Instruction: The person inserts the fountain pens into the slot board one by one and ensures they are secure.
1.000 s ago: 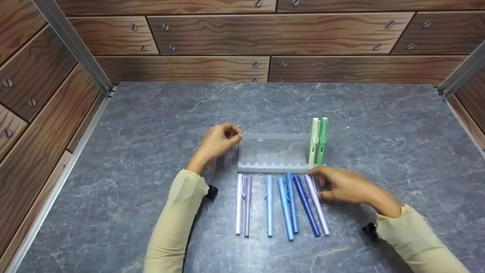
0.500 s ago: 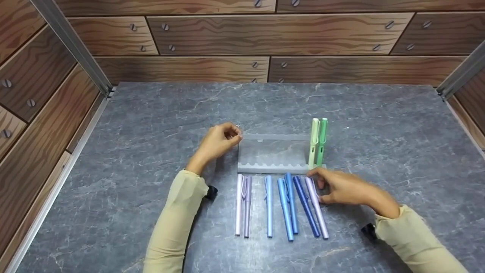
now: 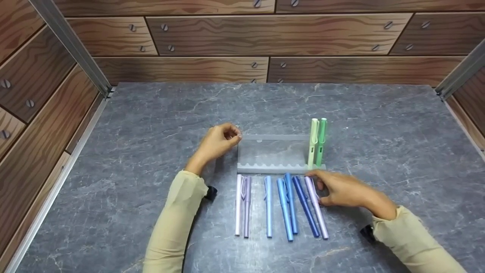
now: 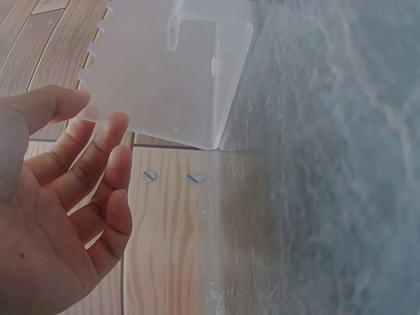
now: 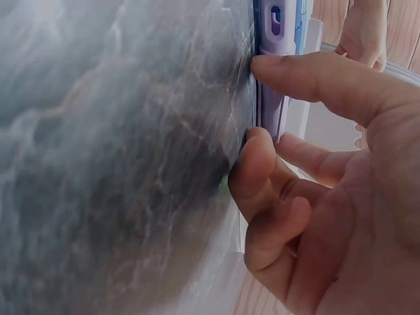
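A frosted clear pen stand (image 3: 273,151) with a notched front lip rests on the table. My left hand (image 3: 218,141) pinches its upper left edge between thumb and fingertips; the stand (image 4: 151,72) fills the upper part of the left wrist view. My right hand (image 3: 350,189) is at the light purple pen (image 3: 318,212), the rightmost of the lying row. In the right wrist view, the thumb presses the cap side of that pen (image 5: 279,39) while the index finger curls round its end. A pale green pen (image 3: 313,151) and a green pen (image 3: 321,149) lean upright in the stand's right end.
Left of the purple pen lie a dark blue pen (image 3: 306,208), two blue pens close together, a lighter blue pen (image 3: 269,208), a mauve pen (image 3: 247,212) and a pale lilac pen (image 3: 238,212). Wood-patterned panels (image 3: 242,36) wall the grey marbled table (image 3: 363,106).
The right hand has shifted slightly left and nearer, and the light purple pen has turned a little, its lower end sliding nearer the front. The left hand stays on the stand.
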The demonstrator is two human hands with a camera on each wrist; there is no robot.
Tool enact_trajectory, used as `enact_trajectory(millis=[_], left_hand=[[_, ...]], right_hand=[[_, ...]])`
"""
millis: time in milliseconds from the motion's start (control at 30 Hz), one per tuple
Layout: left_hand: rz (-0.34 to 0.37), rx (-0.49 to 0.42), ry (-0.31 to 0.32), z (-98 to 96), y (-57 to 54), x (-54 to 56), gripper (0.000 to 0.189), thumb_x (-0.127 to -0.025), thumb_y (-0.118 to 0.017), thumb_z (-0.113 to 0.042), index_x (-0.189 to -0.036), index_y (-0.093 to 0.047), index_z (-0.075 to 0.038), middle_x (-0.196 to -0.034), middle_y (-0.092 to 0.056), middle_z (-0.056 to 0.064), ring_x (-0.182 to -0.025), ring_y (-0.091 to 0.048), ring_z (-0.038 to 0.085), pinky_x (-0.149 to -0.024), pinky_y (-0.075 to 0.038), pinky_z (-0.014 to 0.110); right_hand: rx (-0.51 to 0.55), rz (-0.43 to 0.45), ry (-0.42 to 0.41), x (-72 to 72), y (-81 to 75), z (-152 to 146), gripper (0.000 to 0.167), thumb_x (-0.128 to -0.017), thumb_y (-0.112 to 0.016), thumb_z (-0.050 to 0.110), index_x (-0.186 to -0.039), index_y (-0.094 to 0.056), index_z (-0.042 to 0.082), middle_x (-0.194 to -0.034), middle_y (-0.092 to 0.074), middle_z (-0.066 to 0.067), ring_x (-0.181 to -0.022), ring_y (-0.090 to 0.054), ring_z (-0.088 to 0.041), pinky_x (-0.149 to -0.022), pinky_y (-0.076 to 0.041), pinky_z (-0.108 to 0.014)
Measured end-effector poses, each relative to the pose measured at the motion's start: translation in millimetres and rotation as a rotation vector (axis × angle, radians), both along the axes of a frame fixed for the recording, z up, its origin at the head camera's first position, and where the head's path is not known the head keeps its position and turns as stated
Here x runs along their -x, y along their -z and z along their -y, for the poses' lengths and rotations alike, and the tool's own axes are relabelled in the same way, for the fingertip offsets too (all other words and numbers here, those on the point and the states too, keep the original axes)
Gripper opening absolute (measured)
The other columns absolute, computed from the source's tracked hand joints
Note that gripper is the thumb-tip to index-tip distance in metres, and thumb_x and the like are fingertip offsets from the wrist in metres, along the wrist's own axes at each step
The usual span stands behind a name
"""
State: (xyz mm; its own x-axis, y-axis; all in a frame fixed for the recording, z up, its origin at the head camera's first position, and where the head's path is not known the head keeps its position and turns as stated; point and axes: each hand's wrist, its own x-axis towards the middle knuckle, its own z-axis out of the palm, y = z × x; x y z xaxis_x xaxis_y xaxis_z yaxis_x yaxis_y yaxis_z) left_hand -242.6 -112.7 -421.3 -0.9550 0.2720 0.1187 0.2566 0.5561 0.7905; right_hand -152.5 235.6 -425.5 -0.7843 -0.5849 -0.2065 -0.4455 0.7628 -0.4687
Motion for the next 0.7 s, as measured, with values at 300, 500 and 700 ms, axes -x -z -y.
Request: enact_trajectory(millis=[300, 500, 700], left_hand=[[0.017, 0.004, -0.005, -0.1, -0.4, -0.3, 0.013, -0.087, -0.065, -0.016, -0.095, -0.068, -0.007, -0.088, -0.068, 0.006, -0.077, -0.057, 0.013, -0.071, -0.045, 0.022], [0.014, 0.0, -0.01, 0.3, 0.0, 0.6, 0.012, -0.087, -0.065, -0.016, -0.094, -0.068, -0.008, -0.086, -0.067, 0.005, -0.076, -0.056, 0.011, -0.07, -0.044, 0.022], [0.017, 0.008, -0.009, 0.0, 0.3, 0.7, 0.012, -0.087, -0.065, -0.018, -0.094, -0.068, -0.009, -0.084, -0.066, 0.003, -0.075, -0.055, 0.011, -0.069, -0.043, 0.022]], right_hand=[[0.006, -0.025, 0.001, -3.1, -0.3, -0.4, 0.059, -0.072, -0.074, 0.016, -0.127, -0.051, 0.011, -0.085, -0.053, 0.005, -0.069, -0.045, -0.005, -0.061, -0.039, -0.022], [0.074, -0.024, -0.02, -3.5, -0.8, -2.0, 0.06, -0.074, -0.073, 0.013, -0.127, -0.046, 0.01, -0.084, -0.058, 0.004, -0.066, -0.046, -0.001, -0.059, -0.041, -0.021], [0.149, 0.063, -0.005, -1.9, -2.2, -3.2, 0.063, -0.076, -0.07, 0.007, -0.13, -0.038, 0.007, -0.085, -0.063, 0.001, -0.061, -0.048, 0.001, -0.055, -0.042, -0.021]])
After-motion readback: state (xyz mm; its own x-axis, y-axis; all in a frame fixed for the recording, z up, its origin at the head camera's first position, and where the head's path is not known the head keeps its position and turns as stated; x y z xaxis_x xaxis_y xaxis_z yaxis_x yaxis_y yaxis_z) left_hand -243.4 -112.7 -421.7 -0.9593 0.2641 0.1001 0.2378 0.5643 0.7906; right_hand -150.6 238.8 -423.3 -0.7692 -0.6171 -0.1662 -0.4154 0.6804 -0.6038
